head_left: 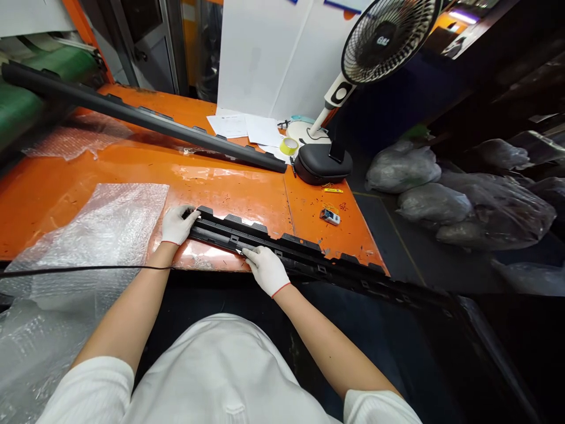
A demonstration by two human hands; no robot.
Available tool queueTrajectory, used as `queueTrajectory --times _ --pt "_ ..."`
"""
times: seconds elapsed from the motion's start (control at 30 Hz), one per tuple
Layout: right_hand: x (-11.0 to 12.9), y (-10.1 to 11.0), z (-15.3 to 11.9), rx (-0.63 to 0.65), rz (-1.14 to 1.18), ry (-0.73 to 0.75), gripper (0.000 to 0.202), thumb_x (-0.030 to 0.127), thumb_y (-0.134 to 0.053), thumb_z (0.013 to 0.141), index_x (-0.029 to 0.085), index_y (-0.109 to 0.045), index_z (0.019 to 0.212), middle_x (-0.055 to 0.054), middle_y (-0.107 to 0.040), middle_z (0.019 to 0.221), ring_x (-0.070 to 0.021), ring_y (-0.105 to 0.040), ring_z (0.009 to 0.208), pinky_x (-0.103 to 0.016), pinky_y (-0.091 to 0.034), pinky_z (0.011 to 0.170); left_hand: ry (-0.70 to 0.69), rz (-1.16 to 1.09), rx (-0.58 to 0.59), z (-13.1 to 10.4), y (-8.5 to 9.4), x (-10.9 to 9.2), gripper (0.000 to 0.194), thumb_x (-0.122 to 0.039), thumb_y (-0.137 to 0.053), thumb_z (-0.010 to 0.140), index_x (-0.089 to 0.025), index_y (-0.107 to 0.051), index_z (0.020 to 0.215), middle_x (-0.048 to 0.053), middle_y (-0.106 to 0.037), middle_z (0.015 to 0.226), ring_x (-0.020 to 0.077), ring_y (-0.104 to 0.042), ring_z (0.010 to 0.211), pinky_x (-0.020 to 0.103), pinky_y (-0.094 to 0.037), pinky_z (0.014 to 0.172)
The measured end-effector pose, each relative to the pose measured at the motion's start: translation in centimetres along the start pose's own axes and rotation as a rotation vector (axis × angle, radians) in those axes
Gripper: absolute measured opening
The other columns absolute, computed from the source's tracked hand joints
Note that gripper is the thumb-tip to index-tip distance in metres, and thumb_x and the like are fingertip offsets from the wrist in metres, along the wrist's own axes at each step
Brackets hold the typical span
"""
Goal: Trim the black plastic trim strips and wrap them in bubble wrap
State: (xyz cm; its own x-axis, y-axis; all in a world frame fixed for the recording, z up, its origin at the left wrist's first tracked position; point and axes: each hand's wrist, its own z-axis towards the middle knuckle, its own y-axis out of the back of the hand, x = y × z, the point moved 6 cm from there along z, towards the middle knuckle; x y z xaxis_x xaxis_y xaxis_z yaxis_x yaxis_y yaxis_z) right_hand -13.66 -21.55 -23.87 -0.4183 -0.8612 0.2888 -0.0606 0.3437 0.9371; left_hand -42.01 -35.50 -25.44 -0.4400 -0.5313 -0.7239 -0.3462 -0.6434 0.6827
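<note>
A long black plastic trim strip lies slantwise along the front edge of the orange table, its clips and tabs facing up and its far end running off past the table to the right. My left hand, in a white glove, is closed around the strip's left end. My right hand, also gloved, rests against the strip's near side with its fingers pinched together. A small pale tip shows at those fingers, too little to name. A second dark trim strip lies across the back of the table, reaching over the green conveyor belt.
Bubble wrap spreads over the table's left side, with a black cable crossing it. Toward the back right are a fan, yellow tape, papers, a black case and a small device. Plastic bags sit beyond.
</note>
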Motion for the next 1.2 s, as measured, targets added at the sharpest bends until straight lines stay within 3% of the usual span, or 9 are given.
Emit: queueTrajectory --times 0.27,0.67,0.83,0.9,1.0,1.03,1.1,1.2 --pt "0.5 0.2 0.3 0.016 -0.038 -0.048 0.044 0.028 -0.051 0.112 0.028 -0.074 0.149 -0.016 -0.073 0.114 -0.0292 -0.067 0.107 -0.036 -0.054 0.09 -0.01 0.0 0.006 0.0 0.3 -0.6 0.034 -0.051 -0.062 0.094 -0.023 -0.082 0.096 0.009 -0.082 0.103 0.0307 -0.075 0.102 0.039 -0.056 0.095" --pt "0.3 -0.7 0.3 -0.036 0.152 -0.146 0.046 0.023 -0.057 0.108 0.031 -0.074 0.15 -0.013 -0.074 0.122 -0.0278 -0.072 0.11 -0.036 -0.055 0.099 -0.015 0.011 -0.006 0.0 0.1 -0.3 0.035 -0.052 -0.061 0.094 -0.023 -0.079 0.094 0.01 -0.082 0.102 0.0301 -0.074 0.102 0.039 -0.055 0.095" --pt "-0.6 -0.6 0.6 -0.088 0.203 -0.191 0.044 0.025 -0.055 0.108 0.025 -0.074 0.147 -0.014 -0.076 0.12 -0.0272 -0.074 0.108 -0.036 -0.057 0.1 0.004 -0.017 0.005 0.2 0.0 0.1 0.034 -0.052 -0.061 0.093 -0.024 -0.08 0.093 0.009 -0.082 0.102 0.0302 -0.074 0.104 0.038 -0.057 0.098" --pt "-1.3 -0.4 0.7 -0.16 0.282 -0.242 0.043 0.025 -0.054 0.108 0.021 -0.074 0.145 -0.015 -0.077 0.124 -0.0282 -0.073 0.116 -0.039 -0.055 0.109 0.017 -0.095 0.06 0.4 0.2 0.7 0.036 -0.05 -0.061 0.091 -0.023 -0.082 0.1 0.009 -0.083 0.108 0.0297 -0.074 0.108 0.039 -0.057 0.101" --pt "-1.3 -0.2 0.7 -0.236 0.467 -0.25 0.036 0.024 -0.055 0.104 0.02 -0.077 0.132 -0.014 -0.078 0.128 -0.0285 -0.072 0.123 -0.043 -0.055 0.114 0.018 -0.27 0.284 0.6 0.4 1.5 0.042 -0.052 -0.066 0.086 -0.021 -0.083 0.109 0.007 -0.084 0.11 0.0289 -0.076 0.106 0.039 -0.059 0.102" --pt "-0.9 -0.4 0.8 -0.225 0.553 -0.254 0.032 0.026 -0.055 0.103 0.02 -0.077 0.126 -0.013 -0.079 0.123 -0.0275 -0.075 0.116 -0.043 -0.059 0.108 0.016 -0.31 0.365 0.6 0.5 1.6 0.043 -0.053 -0.069 0.084 -0.021 -0.084 0.109 0.007 -0.084 0.11 0.0291 -0.076 0.105 0.04 -0.06 0.101" --pt "0.6 -1.3 1.2 -0.104 0.779 -0.281 0.025 0.032 -0.055 0.103 0.022 -0.076 0.114 -0.01 -0.08 0.103 -0.0237 -0.078 0.089 -0.037 -0.066 0.08 0.02 -0.35 0.484 0.5 0.7 2.0 0.043 -0.054 -0.076 0.079 -0.021 -0.086 0.105 0.007 -0.084 0.108 0.0299 -0.077 0.104 0.04 -0.061 0.099" --pt "4.8 -3.2 2.1 0.22 1.124 -0.313 0.024 0.041 -0.058 0.102 0.021 -0.069 0.103 -0.003 -0.073 0.075 -0.0161 -0.065 0.052 -0.026 -0.052 0.045 0.065 -0.402 0.543 0.4 0.8 2.5 0.041 -0.05 -0.082 0.074 -0.023 -0.088 0.104 0.007 -0.085 0.108 0.0309 -0.078 0.103 0.04 -0.063 0.095"
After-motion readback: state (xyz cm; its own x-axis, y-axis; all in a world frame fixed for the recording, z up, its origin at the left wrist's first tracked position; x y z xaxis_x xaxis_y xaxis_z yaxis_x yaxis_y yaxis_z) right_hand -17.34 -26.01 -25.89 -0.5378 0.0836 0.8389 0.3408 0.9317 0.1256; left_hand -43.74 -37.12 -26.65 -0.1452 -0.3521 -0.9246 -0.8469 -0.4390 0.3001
